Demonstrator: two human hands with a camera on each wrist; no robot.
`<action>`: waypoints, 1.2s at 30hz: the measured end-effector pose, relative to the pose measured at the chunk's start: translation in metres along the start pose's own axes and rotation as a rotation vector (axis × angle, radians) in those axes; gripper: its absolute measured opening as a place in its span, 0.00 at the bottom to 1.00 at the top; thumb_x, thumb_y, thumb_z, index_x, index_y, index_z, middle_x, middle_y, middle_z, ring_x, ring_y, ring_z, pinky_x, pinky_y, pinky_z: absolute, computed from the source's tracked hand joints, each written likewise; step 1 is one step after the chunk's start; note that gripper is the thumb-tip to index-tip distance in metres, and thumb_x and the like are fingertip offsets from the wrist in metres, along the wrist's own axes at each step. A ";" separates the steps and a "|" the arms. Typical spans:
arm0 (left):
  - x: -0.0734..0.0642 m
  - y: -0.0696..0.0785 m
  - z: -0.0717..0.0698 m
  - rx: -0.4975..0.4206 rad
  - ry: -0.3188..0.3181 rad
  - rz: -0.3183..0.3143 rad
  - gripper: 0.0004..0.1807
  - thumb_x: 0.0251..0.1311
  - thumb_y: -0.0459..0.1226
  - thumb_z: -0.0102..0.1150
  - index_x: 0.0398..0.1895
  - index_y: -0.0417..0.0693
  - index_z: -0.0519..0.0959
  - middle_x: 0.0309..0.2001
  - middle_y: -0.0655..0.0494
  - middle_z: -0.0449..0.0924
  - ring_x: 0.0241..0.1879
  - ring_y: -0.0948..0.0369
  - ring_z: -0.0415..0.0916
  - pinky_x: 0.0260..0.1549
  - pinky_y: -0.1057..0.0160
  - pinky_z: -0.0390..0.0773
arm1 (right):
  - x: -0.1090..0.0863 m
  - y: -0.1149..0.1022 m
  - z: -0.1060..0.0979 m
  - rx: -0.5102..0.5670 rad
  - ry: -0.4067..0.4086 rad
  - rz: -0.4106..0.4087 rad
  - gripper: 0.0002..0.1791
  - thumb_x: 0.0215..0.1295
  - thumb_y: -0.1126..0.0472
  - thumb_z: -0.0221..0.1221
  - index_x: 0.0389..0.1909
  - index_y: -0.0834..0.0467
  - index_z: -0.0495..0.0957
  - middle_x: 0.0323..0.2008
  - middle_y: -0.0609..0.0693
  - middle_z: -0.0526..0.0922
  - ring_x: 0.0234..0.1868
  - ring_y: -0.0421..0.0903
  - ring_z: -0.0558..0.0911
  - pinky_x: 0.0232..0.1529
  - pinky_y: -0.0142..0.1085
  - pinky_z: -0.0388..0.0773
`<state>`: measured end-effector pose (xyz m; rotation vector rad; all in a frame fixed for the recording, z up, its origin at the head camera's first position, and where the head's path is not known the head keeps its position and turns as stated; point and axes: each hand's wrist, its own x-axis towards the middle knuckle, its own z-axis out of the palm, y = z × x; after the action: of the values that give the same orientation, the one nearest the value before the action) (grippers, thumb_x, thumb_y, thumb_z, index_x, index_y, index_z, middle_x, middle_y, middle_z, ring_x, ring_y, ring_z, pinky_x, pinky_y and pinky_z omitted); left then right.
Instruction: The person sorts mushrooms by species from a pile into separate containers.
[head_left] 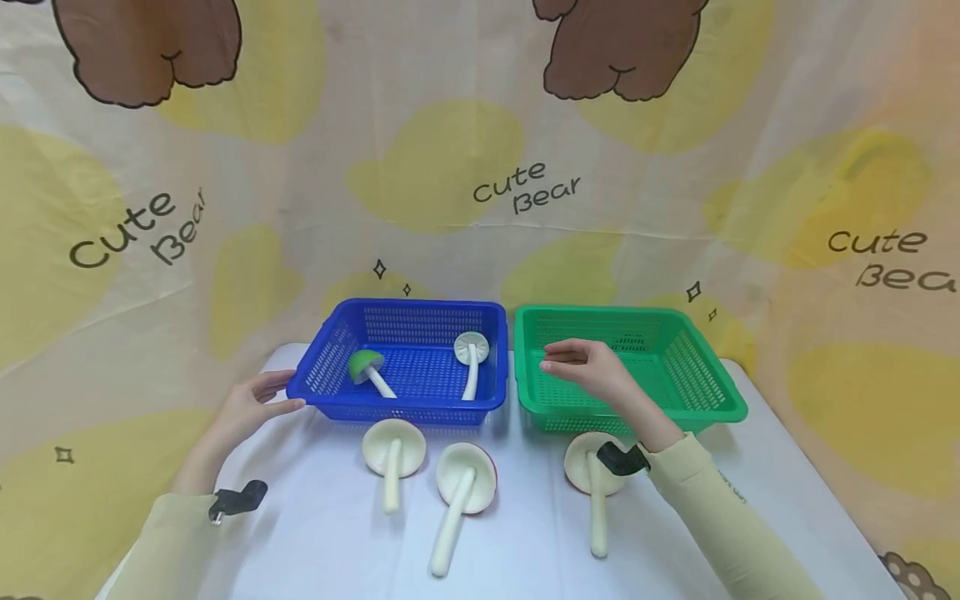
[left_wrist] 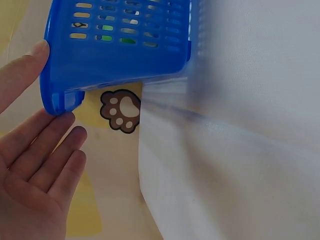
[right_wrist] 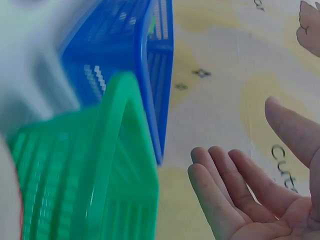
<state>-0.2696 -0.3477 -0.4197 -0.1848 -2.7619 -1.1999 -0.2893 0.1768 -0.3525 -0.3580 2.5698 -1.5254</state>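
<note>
My left hand (head_left: 243, 412) touches the left rim of the blue basket (head_left: 420, 411). In the left wrist view its thumb (left_wrist: 40, 52) and fairly straight fingers (left_wrist: 55, 145) meet the rim either side of a corner. Inside that basket lie a green-capped toy mushroom (head_left: 365, 364) and a pale one (head_left: 471, 348), underside showing. My right hand (head_left: 588, 367) hovers over the left part of the green basket (head_left: 637, 414), holding nothing, its fingers loosely bent. The right wrist view shows that hand (right_wrist: 250, 200) apart from both baskets.
Before the baskets, three toy mushrooms lie with pale undersides up: the left one (head_left: 393, 450), the middle one (head_left: 461, 479) and the right one (head_left: 592, 471), partly behind my right wrist. A patterned cloth (head_left: 420, 167) hangs behind the white table (head_left: 525, 517).
</note>
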 end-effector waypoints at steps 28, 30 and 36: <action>-0.002 -0.002 -0.001 0.003 -0.016 -0.011 0.37 0.57 0.50 0.63 0.65 0.39 0.67 0.62 0.38 0.71 0.62 0.39 0.66 0.57 0.60 0.74 | -0.070 0.075 -0.108 -0.312 0.094 0.033 0.35 0.62 0.45 0.60 0.63 0.63 0.68 0.56 0.61 0.78 0.55 0.56 0.79 0.51 0.42 0.80; -0.002 -0.002 -0.001 -0.002 -0.019 -0.011 0.37 0.57 0.50 0.63 0.65 0.39 0.67 0.62 0.38 0.71 0.62 0.39 0.66 0.56 0.66 0.75 | -0.074 0.083 -0.116 -0.344 0.114 0.031 0.35 0.62 0.46 0.61 0.62 0.64 0.69 0.55 0.63 0.78 0.55 0.58 0.79 0.48 0.35 0.81; -0.001 -0.002 -0.001 -0.010 -0.027 -0.018 0.38 0.58 0.50 0.63 0.66 0.39 0.65 0.63 0.38 0.69 0.63 0.38 0.65 0.61 0.50 0.70 | -0.085 0.101 -0.137 -0.408 0.143 0.061 0.36 0.61 0.47 0.62 0.63 0.66 0.68 0.56 0.64 0.77 0.53 0.52 0.80 0.40 0.19 0.73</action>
<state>-0.2691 -0.3498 -0.4210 -0.1785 -2.7867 -1.2241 -0.2532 0.3621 -0.3759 -0.2133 2.9695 -1.0336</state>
